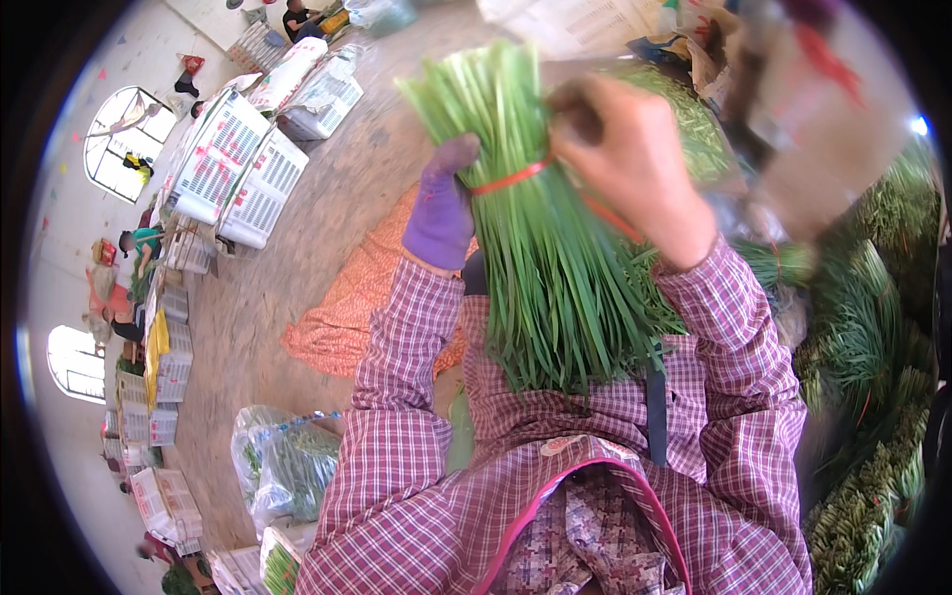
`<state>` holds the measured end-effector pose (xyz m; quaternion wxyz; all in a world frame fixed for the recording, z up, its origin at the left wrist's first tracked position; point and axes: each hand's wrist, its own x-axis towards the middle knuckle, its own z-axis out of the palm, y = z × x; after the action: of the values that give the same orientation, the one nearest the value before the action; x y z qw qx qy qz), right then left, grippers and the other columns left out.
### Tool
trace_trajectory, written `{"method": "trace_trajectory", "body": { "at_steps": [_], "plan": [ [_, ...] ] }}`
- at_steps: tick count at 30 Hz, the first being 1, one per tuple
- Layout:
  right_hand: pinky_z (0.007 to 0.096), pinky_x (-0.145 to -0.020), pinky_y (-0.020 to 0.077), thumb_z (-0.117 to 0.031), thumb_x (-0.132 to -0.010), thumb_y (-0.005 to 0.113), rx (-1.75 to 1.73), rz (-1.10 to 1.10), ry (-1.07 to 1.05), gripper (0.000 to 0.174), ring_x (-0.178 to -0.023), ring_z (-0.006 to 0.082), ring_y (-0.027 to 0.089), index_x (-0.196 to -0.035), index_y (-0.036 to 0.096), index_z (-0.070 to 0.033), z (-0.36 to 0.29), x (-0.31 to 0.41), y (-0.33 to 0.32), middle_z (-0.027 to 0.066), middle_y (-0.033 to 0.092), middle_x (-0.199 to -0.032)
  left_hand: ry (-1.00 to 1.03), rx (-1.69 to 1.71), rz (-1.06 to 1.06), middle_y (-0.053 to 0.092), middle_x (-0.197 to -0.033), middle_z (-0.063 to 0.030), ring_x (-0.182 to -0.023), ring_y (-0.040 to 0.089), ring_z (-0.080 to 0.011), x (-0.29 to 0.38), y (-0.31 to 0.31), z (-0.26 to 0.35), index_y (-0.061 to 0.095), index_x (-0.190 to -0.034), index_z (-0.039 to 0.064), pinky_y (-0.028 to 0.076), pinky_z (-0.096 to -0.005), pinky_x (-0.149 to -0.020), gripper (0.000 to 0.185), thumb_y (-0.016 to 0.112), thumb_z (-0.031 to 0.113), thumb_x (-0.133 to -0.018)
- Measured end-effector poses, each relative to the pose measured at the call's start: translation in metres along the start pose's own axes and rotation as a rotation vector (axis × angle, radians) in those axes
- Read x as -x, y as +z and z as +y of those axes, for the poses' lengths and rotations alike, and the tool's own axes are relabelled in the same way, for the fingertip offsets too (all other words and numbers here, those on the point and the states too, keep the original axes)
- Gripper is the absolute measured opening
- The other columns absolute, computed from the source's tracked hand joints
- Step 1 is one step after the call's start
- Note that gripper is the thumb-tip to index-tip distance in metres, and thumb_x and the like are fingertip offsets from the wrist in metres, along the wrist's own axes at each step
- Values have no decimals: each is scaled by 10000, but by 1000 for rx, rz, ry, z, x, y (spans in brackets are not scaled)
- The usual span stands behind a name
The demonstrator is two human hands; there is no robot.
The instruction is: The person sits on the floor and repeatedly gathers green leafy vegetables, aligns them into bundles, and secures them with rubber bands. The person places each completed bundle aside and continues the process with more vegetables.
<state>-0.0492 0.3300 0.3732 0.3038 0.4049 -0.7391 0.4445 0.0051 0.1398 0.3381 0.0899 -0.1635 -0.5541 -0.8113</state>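
My left hand (pixel 441 204), in a purple glove, grips a thick bundle of green garlic chives (pixel 543 275) from its left side. The pale cut ends point away from me and the dark leaf tips hang towards my lap. A red tie (pixel 513 179) runs across the bundle just below my left thumb. At the bundle's right edge is my bare right hand (pixel 625 141), blurred, its fingers curled and pinched at the tie. A loose length of red tie (pixel 613 221) shows beside the right wrist. The bundle hides part of the fingers.
Tied chive bundles (pixel 866 297) are piled along my right. Loose green trimmings (pixel 680 111) lie beyond my right hand. On the floor are an orange patterned cloth (pixel 335 327) and a clear plastic bag of greens (pixel 286 461). White printed crates (pixel 223 163) and several people stand or sit along the left wall.
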Motion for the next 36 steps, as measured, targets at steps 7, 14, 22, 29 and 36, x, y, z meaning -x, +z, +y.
{"method": "trace_trajectory", "body": {
  "at_steps": [7, 14, 22, 29, 36],
  "plan": [
    [307, -670, 560, -115, -850, 729, 361, 208, -188, 162, -773, 190, 700, -999, 712, -54, 49, -36, -49, 84, 718, -897, -67, 68, 3, 608, -1263, -217, -1120, 641, -364, 7, -15, -15, 440, -1403, -29, 550, -481, -954, 859, 721, 441, -741],
    [288, -734, 552, -107, -873, 702, 298, -2, -114, 169, -841, 163, 691, -1031, 716, -48, 31, -33, -69, 80, 721, -957, -83, 56, 2, 608, -1245, -238, -1113, 640, -386, 4, -19, -16, 437, -1401, -33, 559, -497, -926, 879, 722, 456, -729],
    [361, -761, 547, -307, -870, 717, -47, -30, 0, 329, -850, 256, 703, -1087, 681, -63, 5, -10, -23, 119, 708, -964, 28, -109, 116, 641, -1207, -206, -1098, 654, -296, 0, 0, 0, 511, -1333, -49, 538, -403, -962, 721, 639, 418, -799],
    [379, -1010, 467, -256, -813, 762, -434, -229, 143, 771, -1190, 246, 585, -1441, 412, 23, -2, -38, -12, 193, 602, -1287, 263, -341, -32, 642, -1213, -119, -1132, 614, -240, -53, 7, 75, 576, -1291, 11, 464, -396, -1029, 557, 752, 234, -811],
    [330, -938, 530, -162, -764, 836, -811, -149, 120, 635, -1071, 194, 641, -1281, 512, 18, 0, -83, 39, 121, 656, -1184, 474, -705, -96, 640, -1219, -103, -1112, 618, -194, -69, 30, 126, 501, -1350, 9, 526, -336, -948, 822, 898, 3, -630]
  ]
}}
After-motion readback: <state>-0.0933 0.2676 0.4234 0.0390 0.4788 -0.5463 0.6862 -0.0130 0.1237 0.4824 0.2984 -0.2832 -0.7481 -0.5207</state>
